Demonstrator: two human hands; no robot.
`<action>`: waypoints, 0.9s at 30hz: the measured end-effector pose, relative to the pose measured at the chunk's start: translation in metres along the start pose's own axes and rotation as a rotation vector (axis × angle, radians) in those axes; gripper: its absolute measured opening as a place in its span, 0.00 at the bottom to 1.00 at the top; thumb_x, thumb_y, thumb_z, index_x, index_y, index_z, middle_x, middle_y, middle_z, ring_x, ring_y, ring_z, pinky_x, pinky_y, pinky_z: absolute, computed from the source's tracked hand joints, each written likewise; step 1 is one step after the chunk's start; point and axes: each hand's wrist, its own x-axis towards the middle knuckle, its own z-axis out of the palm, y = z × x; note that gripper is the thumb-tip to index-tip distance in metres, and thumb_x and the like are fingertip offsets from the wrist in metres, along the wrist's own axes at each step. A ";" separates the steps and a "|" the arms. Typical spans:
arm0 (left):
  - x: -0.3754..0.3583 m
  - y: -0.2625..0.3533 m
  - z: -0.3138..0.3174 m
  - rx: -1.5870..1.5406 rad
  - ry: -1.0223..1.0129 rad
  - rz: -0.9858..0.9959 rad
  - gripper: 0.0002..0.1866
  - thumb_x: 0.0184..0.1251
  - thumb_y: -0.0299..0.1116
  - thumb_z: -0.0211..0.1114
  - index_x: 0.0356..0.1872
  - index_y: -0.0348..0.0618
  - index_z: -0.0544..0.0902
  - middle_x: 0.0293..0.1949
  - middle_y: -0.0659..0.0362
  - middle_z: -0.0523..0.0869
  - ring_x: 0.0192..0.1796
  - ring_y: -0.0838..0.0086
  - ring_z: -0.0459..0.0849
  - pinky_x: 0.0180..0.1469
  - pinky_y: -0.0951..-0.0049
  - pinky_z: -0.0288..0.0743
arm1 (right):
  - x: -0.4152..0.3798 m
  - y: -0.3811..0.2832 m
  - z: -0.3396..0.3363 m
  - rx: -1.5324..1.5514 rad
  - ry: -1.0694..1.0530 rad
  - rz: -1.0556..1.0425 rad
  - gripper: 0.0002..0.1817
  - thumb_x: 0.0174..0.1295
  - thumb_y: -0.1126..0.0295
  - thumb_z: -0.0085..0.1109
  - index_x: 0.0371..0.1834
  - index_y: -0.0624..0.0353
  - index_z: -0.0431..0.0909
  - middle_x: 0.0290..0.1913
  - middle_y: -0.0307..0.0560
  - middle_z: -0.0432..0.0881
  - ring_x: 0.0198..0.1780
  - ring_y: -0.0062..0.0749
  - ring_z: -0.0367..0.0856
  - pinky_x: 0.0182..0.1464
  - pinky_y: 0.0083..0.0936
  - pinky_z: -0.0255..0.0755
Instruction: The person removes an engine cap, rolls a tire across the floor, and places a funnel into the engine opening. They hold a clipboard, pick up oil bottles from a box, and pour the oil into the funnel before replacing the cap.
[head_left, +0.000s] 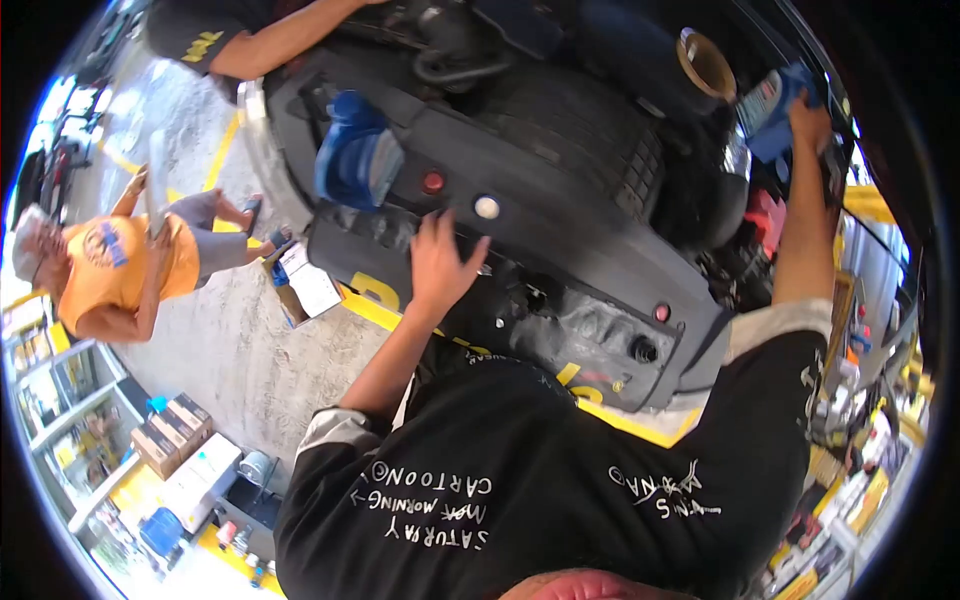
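Note:
My right hand [810, 125] is closed around a blue jug [765, 108] with a pale label, held at the far right side of the engine bay. My left hand [440, 265] is over the black front panel [560, 215], with its fingers spread and nothing in them. Close by its fingertips are a white round piece [487, 207] and a red round fastener [432, 182] on the panel. A second blue jug [355, 155] stands on the panel, left of and beyond my left hand.
Another person's arm [290, 38] reaches into the engine bay from the upper left. A person in an orange shirt [125, 255] is on the floor at left, near an open box [305, 285]. Cardboard boxes [172, 435] and shelves [80, 410] stand at lower left.

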 end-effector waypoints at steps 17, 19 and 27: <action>0.014 0.073 -0.059 -0.740 -0.130 0.209 0.24 0.49 0.29 0.69 0.52 0.41 0.82 0.46 0.49 0.81 0.49 0.57 0.83 0.55 0.63 0.75 | -0.387 0.027 -0.225 0.817 -0.282 -0.633 0.16 0.65 0.73 0.59 0.54 0.69 0.76 0.52 0.58 0.81 0.52 0.46 0.80 0.57 0.36 0.71; 0.004 0.091 -0.082 -0.766 -0.158 0.369 0.26 0.46 0.28 0.69 0.53 0.41 0.82 0.47 0.49 0.80 0.49 0.57 0.82 0.54 0.64 0.75 | -0.433 0.003 -0.254 0.913 -0.399 -0.767 0.17 0.63 0.76 0.59 0.55 0.67 0.75 0.54 0.59 0.81 0.55 0.51 0.80 0.59 0.38 0.71; -0.044 0.108 -0.136 -0.688 -0.234 0.265 0.24 0.44 0.30 0.75 0.47 0.39 0.82 0.45 0.51 0.82 0.49 0.57 0.83 0.53 0.65 0.77 | -0.487 0.000 -0.276 1.004 -0.557 -0.847 0.16 0.57 0.81 0.60 0.51 0.68 0.78 0.54 0.57 0.81 0.59 0.52 0.79 0.62 0.39 0.70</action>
